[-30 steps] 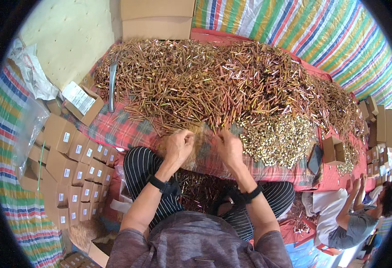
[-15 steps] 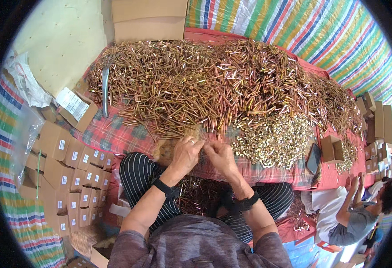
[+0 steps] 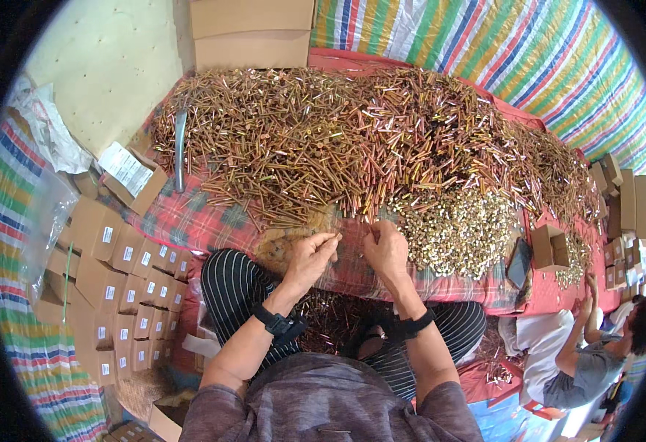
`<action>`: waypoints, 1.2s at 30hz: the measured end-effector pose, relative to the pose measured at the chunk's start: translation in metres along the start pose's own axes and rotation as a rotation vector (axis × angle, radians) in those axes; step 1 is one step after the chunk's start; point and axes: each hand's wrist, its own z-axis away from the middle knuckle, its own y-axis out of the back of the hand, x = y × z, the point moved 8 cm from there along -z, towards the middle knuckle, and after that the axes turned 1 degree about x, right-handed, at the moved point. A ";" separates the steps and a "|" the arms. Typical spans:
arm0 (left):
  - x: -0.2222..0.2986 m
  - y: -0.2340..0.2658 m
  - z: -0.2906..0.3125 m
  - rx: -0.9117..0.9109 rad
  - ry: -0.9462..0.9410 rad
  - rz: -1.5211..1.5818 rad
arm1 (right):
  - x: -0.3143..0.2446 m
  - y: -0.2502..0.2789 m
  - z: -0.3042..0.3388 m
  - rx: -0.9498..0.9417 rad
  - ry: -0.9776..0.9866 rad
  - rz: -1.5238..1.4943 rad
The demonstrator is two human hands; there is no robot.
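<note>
My left hand [image 3: 309, 259] is closed in a pinch, with a tiny thing at the fingertips too small to name. To its right, my right hand [image 3: 387, 252] has its fingers closed at the near edge of a heap of thin copper-coloured metal rods [image 3: 293, 140]; what they hold is hidden. A gap separates the two hands. Just right of my right hand lies a heap of small shiny brass-coloured pieces [image 3: 455, 232]. Beneath my left hand, a worn brown patch [image 3: 275, 249] shows on the plaid cloth [image 3: 212, 217].
A curved metal bar [image 3: 181, 151] lies at the heap's left end. Stacked small cardboard boxes [image 3: 117, 287] stand at left. At right are a dark flat phone-like object [image 3: 519, 262], an open carton [image 3: 549, 247] and another person [image 3: 584, 365]. More rods lie between my legs.
My hands have moved apart from touching fingertips. The right hand has gone slightly right and up toward the rods; the left has dropped a little.
</note>
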 end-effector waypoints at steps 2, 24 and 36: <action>0.001 -0.006 0.003 -0.063 0.094 0.152 | 0.004 0.003 0.009 -0.147 -0.161 -0.542; 0.021 -0.027 0.026 -0.084 -0.004 0.163 | -0.004 0.003 0.057 0.054 -0.597 -1.565; 0.019 -0.026 0.025 -0.105 -0.025 0.139 | -0.013 0.000 0.066 0.068 -0.682 -1.707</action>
